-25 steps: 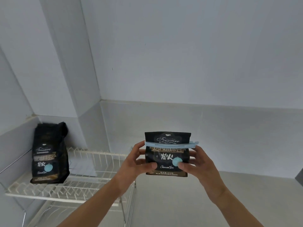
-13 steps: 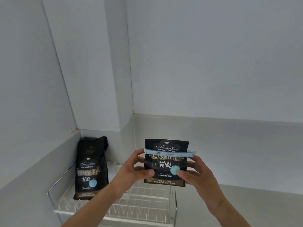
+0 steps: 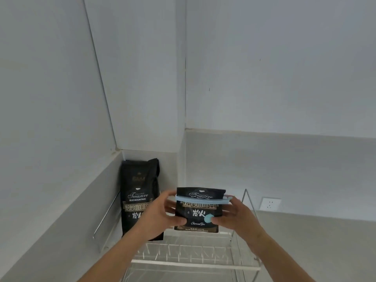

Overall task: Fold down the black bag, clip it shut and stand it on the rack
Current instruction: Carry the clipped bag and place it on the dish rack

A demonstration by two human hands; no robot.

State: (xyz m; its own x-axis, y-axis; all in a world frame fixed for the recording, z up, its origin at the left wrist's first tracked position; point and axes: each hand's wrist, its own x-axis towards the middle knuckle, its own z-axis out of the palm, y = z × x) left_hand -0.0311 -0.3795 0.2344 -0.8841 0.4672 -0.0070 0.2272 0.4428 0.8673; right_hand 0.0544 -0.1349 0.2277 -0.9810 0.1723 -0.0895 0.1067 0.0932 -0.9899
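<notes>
A: Where are we in the job?

B: We judge the folding and clipping done. The black coffee bag [image 3: 197,210] has its top turned down, and a pale blue sealing clip [image 3: 202,200] runs straight across it just under the fold. What's left is standing it on the white wire rack [image 3: 195,266].

A: And how do we have hold of it?

B: With both hands, upright, in the air above the rack. Our left hand [image 3: 160,215] pinches the left edge, thumb across the front and fingers behind. Our right hand [image 3: 237,215] does the same on the right edge, its thumb near the blue dot on the label. Both are closed on the bag.

A: What does the next move call for?

B: Lowering it level onto the open stretch of wires to the right of the taller coffee bag [image 3: 140,198] that already stands in the corner. The base should land flat across the wires, so we'd let go only once it stands by itself.
</notes>
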